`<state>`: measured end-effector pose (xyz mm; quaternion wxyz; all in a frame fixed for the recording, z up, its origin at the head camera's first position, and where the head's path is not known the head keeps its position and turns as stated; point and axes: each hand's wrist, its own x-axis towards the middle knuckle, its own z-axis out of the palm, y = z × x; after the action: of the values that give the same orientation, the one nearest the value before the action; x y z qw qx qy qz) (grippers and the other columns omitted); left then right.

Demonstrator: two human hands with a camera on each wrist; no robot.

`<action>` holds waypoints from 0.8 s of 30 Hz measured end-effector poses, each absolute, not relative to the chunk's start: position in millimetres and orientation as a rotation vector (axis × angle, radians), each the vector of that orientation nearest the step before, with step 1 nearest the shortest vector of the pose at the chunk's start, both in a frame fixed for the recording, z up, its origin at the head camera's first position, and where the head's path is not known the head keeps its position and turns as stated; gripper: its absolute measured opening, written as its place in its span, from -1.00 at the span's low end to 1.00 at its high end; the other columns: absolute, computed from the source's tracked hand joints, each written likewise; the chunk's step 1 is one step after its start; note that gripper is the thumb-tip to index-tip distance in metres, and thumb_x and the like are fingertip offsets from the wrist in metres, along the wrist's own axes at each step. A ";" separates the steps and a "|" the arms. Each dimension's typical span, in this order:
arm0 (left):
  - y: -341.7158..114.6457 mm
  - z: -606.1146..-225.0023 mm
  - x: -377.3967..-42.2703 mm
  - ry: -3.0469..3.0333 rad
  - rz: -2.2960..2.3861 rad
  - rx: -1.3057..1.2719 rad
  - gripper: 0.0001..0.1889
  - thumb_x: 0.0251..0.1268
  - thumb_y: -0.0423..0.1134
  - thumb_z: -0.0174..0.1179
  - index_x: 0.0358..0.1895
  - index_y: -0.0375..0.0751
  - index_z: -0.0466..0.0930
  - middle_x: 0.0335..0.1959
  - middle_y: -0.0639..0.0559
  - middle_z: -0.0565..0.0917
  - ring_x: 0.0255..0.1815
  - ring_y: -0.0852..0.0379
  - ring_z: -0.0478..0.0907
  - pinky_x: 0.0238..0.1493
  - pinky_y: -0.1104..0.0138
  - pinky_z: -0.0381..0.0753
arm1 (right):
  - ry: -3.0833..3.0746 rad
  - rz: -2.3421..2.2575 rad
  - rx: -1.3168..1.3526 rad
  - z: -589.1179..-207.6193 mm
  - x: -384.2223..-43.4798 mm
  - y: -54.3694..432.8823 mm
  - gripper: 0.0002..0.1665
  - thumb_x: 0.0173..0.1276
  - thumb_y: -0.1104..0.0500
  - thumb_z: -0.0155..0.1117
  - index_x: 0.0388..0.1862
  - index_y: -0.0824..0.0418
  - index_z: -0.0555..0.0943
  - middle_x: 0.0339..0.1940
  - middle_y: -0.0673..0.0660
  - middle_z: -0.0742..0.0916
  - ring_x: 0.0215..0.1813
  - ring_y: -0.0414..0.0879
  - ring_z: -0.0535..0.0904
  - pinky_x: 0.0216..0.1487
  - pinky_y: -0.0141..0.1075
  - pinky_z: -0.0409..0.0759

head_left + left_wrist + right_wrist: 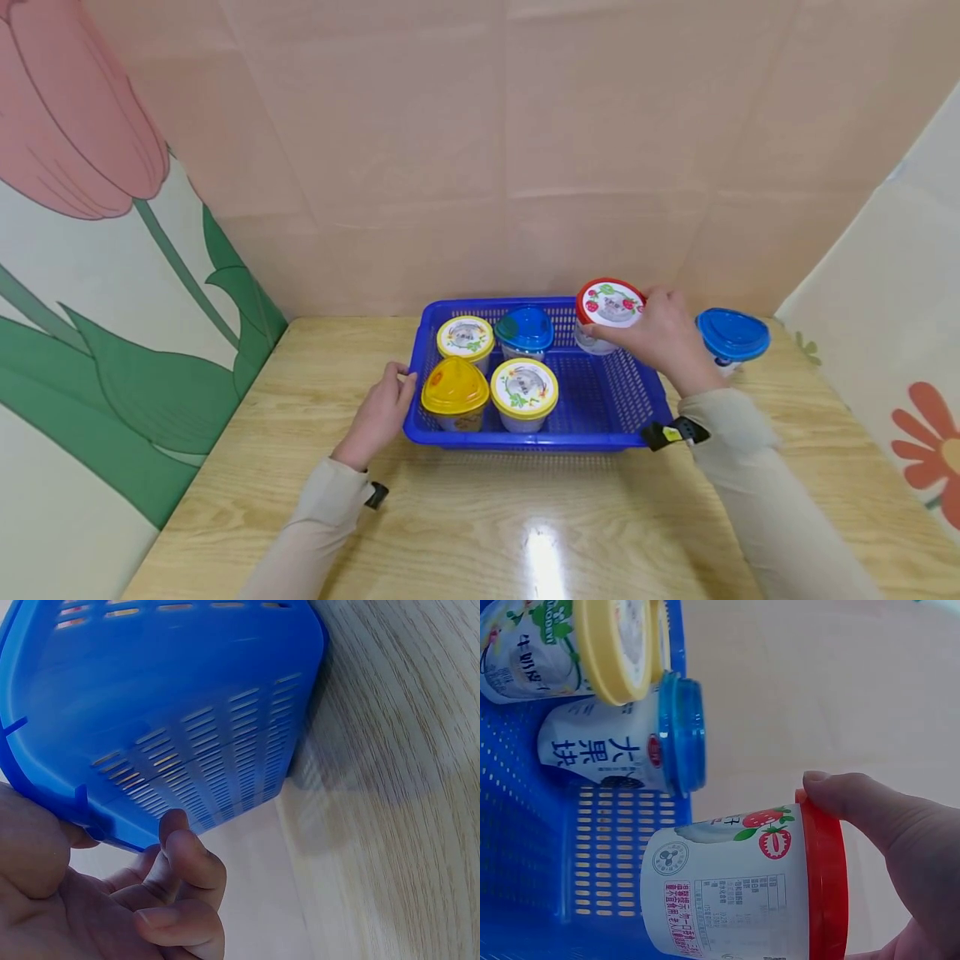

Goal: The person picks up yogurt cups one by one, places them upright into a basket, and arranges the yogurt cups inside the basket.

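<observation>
A blue plastic basket (592,437) with slotted walls stands on the wooden table. My left hand (381,417) grips its left rim, thumb on one side and fingers curled underneath in the left wrist view. My right hand (667,337) holds a red-lidded yogurt cup (727,881) by its lid, over the basket's back right part. In the basket's left half sit two cups with round yellow lids, a front one (524,392) and a back one (465,340), plus a cup with a domed yellow lid (454,392) and a blue-lidded cup (525,331).
Outside the basket, to its right, another blue-lidded cup (732,337) stands on the table (450,533), partly behind my right wrist. A beige covering (480,167) rises behind the table, with flower-printed panels (885,350) at the sides.
</observation>
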<state>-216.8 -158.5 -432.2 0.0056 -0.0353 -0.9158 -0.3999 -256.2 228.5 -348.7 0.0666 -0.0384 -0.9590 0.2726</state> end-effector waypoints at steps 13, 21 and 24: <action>-158.5 -430.9 -217.0 -2.862 -1.241 -0.114 -0.61 0.66 -0.05 -0.19 0.21 -0.30 0.32 -0.34 -0.10 0.61 -0.48 0.08 0.48 -0.50 0.28 0.49 | -2.992 0.811 -0.059 -359.1 -273.0 224.4 0.33 -0.03 -0.54 0.40 0.27 0.53 0.28 0.11 0.47 0.42 -0.01 0.31 0.48 -0.05 0.17 0.60; -158.5 -430.9 -216.6 -2.877 -1.231 -0.101 -0.61 0.66 -0.04 -0.20 0.22 -0.30 0.32 -0.32 -0.10 0.61 -0.48 0.08 0.48 -0.49 0.29 0.48 | -3.125 0.766 -0.066 -361.7 -281.2 217.8 0.38 0.02 -0.45 0.43 0.39 0.56 0.14 0.20 0.54 0.35 0.10 0.41 0.43 0.11 0.29 0.50; -158.2 -430.9 -215.9 -2.876 -1.235 -0.103 -0.61 0.66 -0.05 -0.19 0.22 -0.30 0.31 -0.32 -0.10 0.61 -0.48 0.08 0.48 -0.49 0.29 0.48 | -3.159 0.728 -0.040 -361.8 -283.4 216.3 0.38 0.04 -0.45 0.42 0.38 0.59 0.14 0.18 0.54 0.37 0.11 0.41 0.44 0.12 0.28 0.49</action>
<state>-215.9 -158.2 -430.9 0.0049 -0.0330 -0.9184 -0.3942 -283.4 216.3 -361.8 -0.0504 -0.0124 -0.9731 0.2243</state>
